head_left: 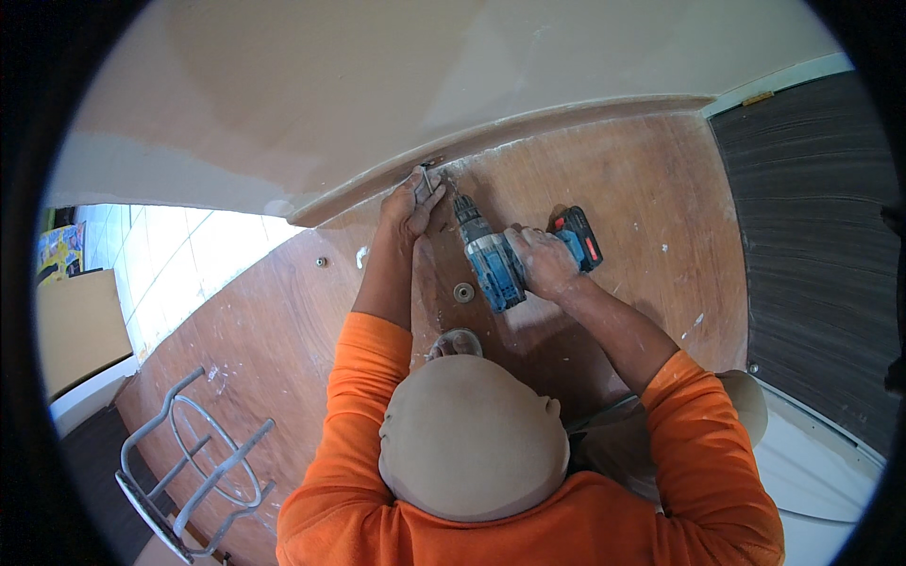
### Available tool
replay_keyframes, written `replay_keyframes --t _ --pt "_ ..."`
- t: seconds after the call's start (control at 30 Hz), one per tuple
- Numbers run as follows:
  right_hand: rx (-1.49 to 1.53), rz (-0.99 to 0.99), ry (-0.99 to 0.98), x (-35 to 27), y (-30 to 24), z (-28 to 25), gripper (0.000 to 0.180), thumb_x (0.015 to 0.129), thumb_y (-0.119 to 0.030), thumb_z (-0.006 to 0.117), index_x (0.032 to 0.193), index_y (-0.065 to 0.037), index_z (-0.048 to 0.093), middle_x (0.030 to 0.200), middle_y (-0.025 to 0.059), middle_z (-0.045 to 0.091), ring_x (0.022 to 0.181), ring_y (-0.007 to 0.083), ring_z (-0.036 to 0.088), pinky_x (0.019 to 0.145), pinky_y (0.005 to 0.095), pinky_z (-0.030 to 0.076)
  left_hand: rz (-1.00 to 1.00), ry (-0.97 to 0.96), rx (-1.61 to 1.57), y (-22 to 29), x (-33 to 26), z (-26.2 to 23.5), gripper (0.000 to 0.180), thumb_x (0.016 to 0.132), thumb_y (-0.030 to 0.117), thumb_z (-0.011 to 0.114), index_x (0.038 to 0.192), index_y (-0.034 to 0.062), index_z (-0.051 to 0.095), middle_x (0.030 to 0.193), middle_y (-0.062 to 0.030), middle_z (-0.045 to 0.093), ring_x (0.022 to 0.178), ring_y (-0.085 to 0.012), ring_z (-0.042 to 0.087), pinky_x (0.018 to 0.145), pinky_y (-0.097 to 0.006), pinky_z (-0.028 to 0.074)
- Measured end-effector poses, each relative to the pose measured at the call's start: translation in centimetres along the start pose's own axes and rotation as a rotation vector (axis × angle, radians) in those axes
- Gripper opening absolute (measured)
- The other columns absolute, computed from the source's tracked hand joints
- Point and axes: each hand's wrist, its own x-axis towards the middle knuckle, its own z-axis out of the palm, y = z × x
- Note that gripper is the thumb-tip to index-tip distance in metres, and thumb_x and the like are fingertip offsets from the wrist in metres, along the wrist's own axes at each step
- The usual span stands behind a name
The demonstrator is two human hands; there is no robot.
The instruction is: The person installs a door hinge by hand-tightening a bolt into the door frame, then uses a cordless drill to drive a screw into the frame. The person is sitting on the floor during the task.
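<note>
My right hand [543, 261] is wrapped round the grip of a blue cordless drill [495, 269], which lies low over the wooden floor. Its chuck points away from me, toward the foot of the wall, and a black and red battery sticks out to the right. My left hand [412, 205] is at the skirting board [528, 135], just left of the drill's front end. Its fingers are pinched on a thin greyish piece, too small to name. Dust covers both hands.
On the floor lie a metal ring [463, 292] and a small round metal piece [322, 262]. A metal-legged stool [226, 462] lies tipped over at left. A dark door [821, 255] stands at right. Beyond the wall's left end are white tiles [179, 245]. My bent knee [472, 443] is in front.
</note>
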Motion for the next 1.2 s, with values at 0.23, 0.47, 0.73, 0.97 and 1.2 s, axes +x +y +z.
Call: replay_keyframes --t 0.23,0.47,0.73,0.97,1.2 --pt "0.006 0.015 -0.037 0.3 -0.1 -0.1 0.063 0.077 -0.005 0.065 0.137 0.002 0.047 0.12 0.026 0.059 0.109 0.0394 0.062 0.095 0.0445 0.05 -0.01 0.053 -0.05 -0.4 0.6 -0.4 0.021 0.098 0.011 0.061 0.115 0.0001 0.057 0.103 -0.0089 0.064 0.095 -0.0233 0.064 0.097 -0.041 0.056" --pt "0.013 -0.017 -0.003 0.5 0.0 0.0 0.06 0.076 -0.003 0.064 0.134 0.003 0.048 0.117 0.0254 0.06 0.107 0.0389 0.063 0.093 0.0445 0.051 -0.024 0.051 -0.098 -1.1 0.7 0.1 0.025 0.097 0.017 0.063 0.115 -0.0002 0.059 0.103 -0.0085 0.064 0.097 -0.0229 0.063 0.098 -0.039 0.056" --pt "0.063 -0.043 0.05 1.3 0.3 0.6 0.054 0.078 -0.003 0.061 0.131 0.003 0.051 0.112 0.0234 0.062 0.11 0.038 0.061 0.096 0.0452 0.049 0.013 0.124 -0.037 -1.9 0.7 0.3 0.03 0.098 0.019 0.063 0.12 -0.0001 0.057 0.103 -0.0085 0.065 0.094 -0.0217 0.065 0.096 -0.037 0.056" --pt "0.004 -0.046 0.053 1.6 0.2 1.1 0.054 0.081 -0.005 0.059 0.133 0.003 0.05 0.114 0.0248 0.062 0.111 0.0384 0.061 0.098 0.0449 0.048 0.049 0.134 -0.184 -2.5 1.4 -0.1 0.031 0.1 0.015 0.058 0.125 -0.0027 0.053 0.113 -0.0136 0.063 0.103 -0.0255 0.064 0.099 -0.039 0.055" --pt "0.036 0.0 -0.082 2.0 0.1 0.4 0.056 0.081 -0.004 0.058 0.136 0.002 0.049 0.123 0.0273 0.06 0.117 0.0399 0.059 0.101 0.0444 0.047 0.021 0.052 -0.224 -2.7 1.7 -0.1 0.027 0.103 0.018 0.051 0.12 -0.0021 0.055 0.108 -0.0136 0.064 0.097 -0.0266 0.064 0.093 -0.041 0.055"
